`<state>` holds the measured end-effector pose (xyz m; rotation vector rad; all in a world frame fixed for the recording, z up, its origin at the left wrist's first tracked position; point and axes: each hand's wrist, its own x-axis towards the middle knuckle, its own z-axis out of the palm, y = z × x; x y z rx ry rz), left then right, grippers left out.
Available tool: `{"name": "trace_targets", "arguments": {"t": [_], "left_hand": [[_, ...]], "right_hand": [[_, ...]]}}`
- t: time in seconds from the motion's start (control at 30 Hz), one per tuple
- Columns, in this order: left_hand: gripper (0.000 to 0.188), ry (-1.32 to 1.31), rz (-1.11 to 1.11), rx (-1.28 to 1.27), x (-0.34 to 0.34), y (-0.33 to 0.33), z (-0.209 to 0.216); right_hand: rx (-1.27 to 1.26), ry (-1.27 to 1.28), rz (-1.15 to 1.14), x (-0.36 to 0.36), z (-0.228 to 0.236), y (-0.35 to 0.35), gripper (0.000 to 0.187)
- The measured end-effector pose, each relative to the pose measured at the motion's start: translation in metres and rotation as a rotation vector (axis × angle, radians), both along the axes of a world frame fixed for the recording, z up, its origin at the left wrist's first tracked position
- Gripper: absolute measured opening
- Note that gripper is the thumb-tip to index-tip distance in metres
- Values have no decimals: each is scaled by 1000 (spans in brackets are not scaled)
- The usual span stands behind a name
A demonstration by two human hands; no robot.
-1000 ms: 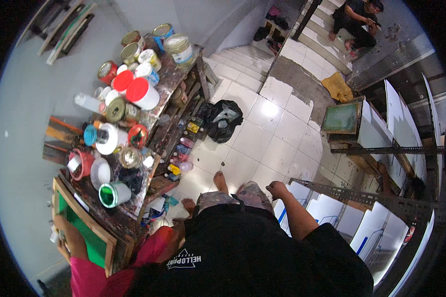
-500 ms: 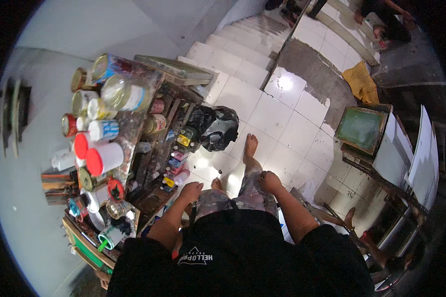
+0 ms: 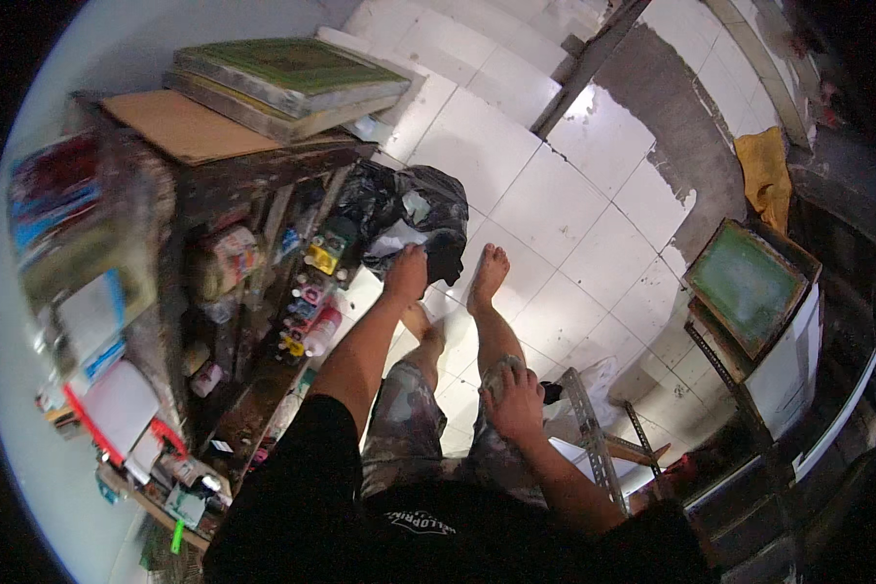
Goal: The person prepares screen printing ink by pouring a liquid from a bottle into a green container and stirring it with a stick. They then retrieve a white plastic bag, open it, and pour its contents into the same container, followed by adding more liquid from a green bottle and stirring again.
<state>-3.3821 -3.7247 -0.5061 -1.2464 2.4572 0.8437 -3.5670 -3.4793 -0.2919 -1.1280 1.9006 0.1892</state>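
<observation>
My left hand (image 3: 406,274) is stretched forward at the near edge of a black plastic bag (image 3: 436,200) on the tiled floor. Its fingers are curled closed, and what they hold, if anything, is hidden. A pale scrap (image 3: 395,237) shows in the bag just beyond them. On my right knee, over the patterned shorts (image 3: 504,457), lies my right hand (image 3: 513,401) with fingers spread, holding nothing.
To the left, a worn wooden shelf (image 3: 253,341) carries bottles and tins; framed screens (image 3: 297,78) lie on top. Stairs (image 3: 477,54) rise ahead. On the right stand a green framed screen (image 3: 752,287), white panels and a slotted metal frame (image 3: 594,438). A yellow cloth (image 3: 764,180) lies beyond.
I have moved and bent forward, closer to the shelf and bag. My left hand has reached forward to the bag; my right hand has opened onto my knee.
</observation>
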Motion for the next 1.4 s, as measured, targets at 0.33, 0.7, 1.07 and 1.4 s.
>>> {"name": "trace_targets", "arguments": {"t": [0.33, 0.7, 1.07, 1.4], "left_hand": [[58, -536, 305, 215, 131, 59, -219], [35, -38, 1659, 832, 114, 68, -230], [27, -16, 529, 346, 119, 70, -2], [16, 456, 537, 509, 14, 85, 415]], "right_hand": [[-61, -129, -83, -28, -4, -11, 49], [-84, -91, -116, -36, -7, -11, 46], [-117, -62, -99, -15, 0, -7, 49], [-208, -959, -1107, -1, 50, -59, 90]]}}
